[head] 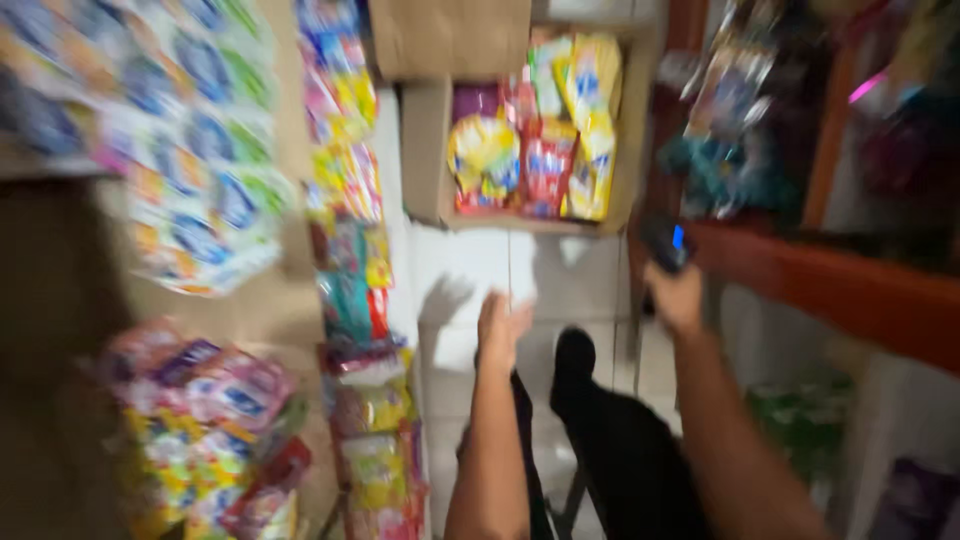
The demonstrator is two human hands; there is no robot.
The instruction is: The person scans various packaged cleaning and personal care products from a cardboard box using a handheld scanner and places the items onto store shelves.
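Right hand (676, 296) grips a dark phone (664, 241); left hand (499, 330) blurred, grip unclear, near open snack box (428, 150).

Open cardboard box (428, 150) w/ yellow, red & purple packets (530, 140) on white tiled floor (560, 275). Hanging snack strips (350, 200) at centre-left, sachet sheets (190, 130) upper left, more packs (210, 420) lower left. Red-brown shelf (850, 290) on right. All blurred.
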